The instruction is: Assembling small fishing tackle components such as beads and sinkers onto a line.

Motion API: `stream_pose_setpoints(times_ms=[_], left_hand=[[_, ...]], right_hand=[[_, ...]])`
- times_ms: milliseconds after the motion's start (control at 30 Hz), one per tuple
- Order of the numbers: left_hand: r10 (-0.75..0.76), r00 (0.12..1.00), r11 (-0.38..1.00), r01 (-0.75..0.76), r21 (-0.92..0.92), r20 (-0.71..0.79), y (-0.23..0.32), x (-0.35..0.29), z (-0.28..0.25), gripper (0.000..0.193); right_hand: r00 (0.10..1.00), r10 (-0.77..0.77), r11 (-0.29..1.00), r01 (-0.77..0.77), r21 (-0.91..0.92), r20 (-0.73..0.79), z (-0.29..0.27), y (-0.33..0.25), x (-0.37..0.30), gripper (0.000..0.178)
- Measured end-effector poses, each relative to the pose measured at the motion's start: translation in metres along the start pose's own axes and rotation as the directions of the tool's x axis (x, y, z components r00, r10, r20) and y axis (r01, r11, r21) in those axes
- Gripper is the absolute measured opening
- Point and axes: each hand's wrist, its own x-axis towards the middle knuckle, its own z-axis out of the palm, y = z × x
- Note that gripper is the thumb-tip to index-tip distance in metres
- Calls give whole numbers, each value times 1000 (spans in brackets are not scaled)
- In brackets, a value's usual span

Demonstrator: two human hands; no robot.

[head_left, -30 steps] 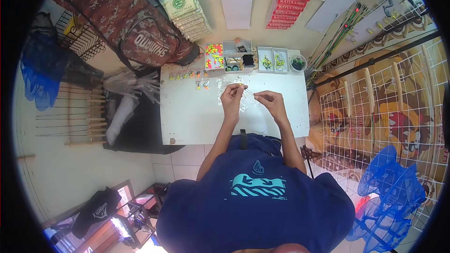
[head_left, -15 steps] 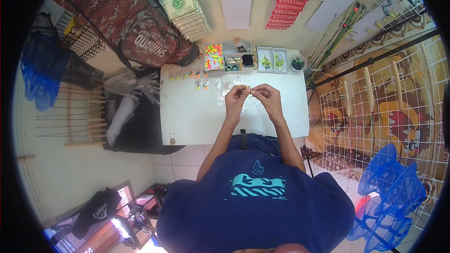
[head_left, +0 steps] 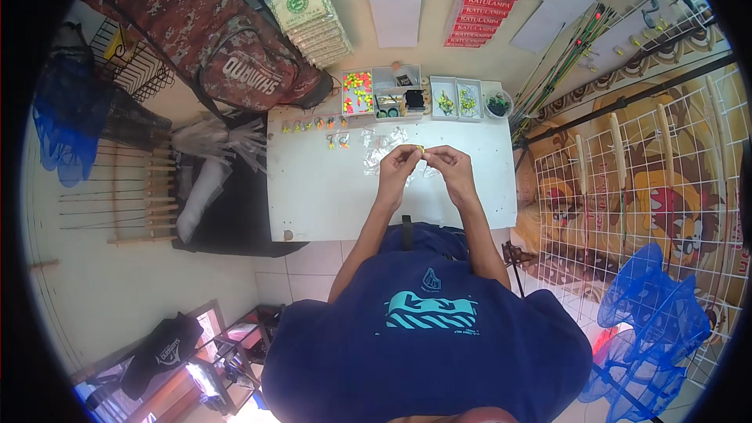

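Observation:
Above the white table [head_left: 329,200], my left hand [head_left: 397,166] and my right hand [head_left: 453,166] meet fingertip to fingertip. Between them is a small yellow-green piece [head_left: 421,149], pinched by both; its exact kind is too small to make out. Small clear plastic bags [head_left: 374,158] lie on the tabletop beside and beyond my hands. To their left sit several little packets [head_left: 313,124] with bright yellow, green and orange pieces, with two more packets [head_left: 338,141] just nearer to me.
Along the table's back edge stand a tray of red and yellow pieces [head_left: 358,94], a divided box [head_left: 398,78], two white trays of yellow-green pieces [head_left: 456,100] and a round tub [head_left: 497,105]. A camouflage rod bag [head_left: 243,70] leans at left; blue nets [head_left: 654,321] hang at right.
My hands have shifted very slightly nearer to me and to the right, still together. The yellow-green piece shows more plainly between the fingertips.

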Motion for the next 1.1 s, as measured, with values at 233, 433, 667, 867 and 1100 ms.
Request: stream_pose_setpoints(times_ms=[233,433,667,867,1100], left_hand=[[-42,999,999,43,20,-14,-1,-3,5,17],[-10,997,998,14,61,-75,-2,2,5,15],[-31,973,999,40,33,-227,-5,16,-14,19],[-6,938,1000,13,17,-347,-3,25,-40,20],[-18,927,1000,16,-7,-375,7,32,-49,21]], right_hand=[[1000,17,1000,-17,9,-21,0,1,-4,15],[999,38,999,-37,-35,31,-8,9,1,14],[988,91,925,-39,-378,122,-50,32,18,14],[1000,-28,735,13,-678,-11,-115,52,86,10],[940,-335,553,142,-821,-63,-124,56,205,11]])
